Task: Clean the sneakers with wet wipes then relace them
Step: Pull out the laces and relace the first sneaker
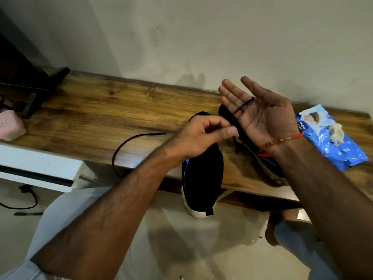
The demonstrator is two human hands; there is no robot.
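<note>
Two black sneakers lie on a wooden bench (pixel 101 110). The nearer sneaker (pixel 201 178) has a white sole, and its heel hangs over the front edge. The second sneaker (pixel 270 166) is largely hidden behind my right wrist. My right hand (pixel 262 116) is raised palm up with straight fingers, and a black lace (pixel 243 106) lies across them. My left hand (pixel 203 134) pinches that lace below the palm. Another black lace (pixel 129 140) lies on the bench and droops over its edge. A blue wet wipes pack (pixel 327 146) sits at the right with a crumpled wipe (pixel 336 132) on it.
A pink box (pixel 10 126) and a dark stand (pixel 40 87) occupy the bench's left end. A white shelf unit (pixel 40 164) sits below to the left, with a black cable (pixel 26 197) on the floor. The wall runs close behind the bench.
</note>
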